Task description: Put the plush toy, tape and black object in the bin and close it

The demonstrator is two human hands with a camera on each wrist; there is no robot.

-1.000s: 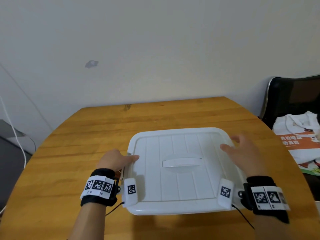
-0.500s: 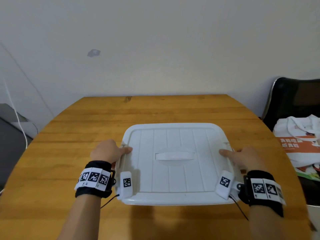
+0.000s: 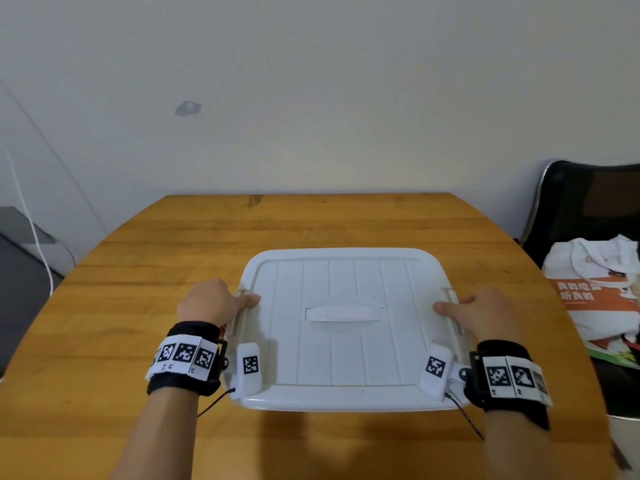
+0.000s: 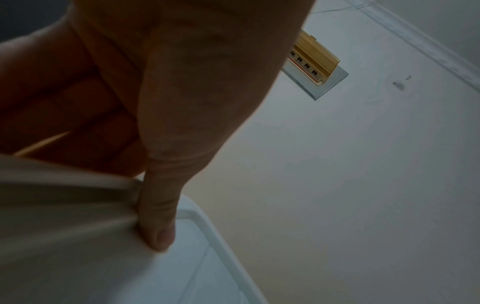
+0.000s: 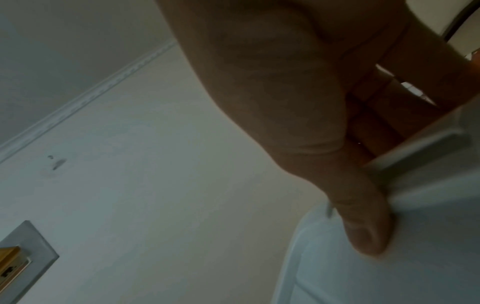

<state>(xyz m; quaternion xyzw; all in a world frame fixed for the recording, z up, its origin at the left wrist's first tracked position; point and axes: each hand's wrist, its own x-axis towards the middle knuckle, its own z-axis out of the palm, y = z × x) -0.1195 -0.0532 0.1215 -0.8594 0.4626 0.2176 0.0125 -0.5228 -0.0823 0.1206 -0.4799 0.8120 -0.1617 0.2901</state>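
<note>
- Both hands clamp the bin: our left hand grasps the left latch, thumb pressing the lid.
- Opposite, our right hand grasps the right latch.
- Between our grips sits the white bin, lid on, on the counter.
- Toy, tape and black object are out of sight.

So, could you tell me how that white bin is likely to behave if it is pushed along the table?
The white bin looks like thin moulded plastic, so probably light. Its low, wide shape should slide on the smooth wooden table rather than tip. The flat lid may flex slightly under the thumbs.
</note>
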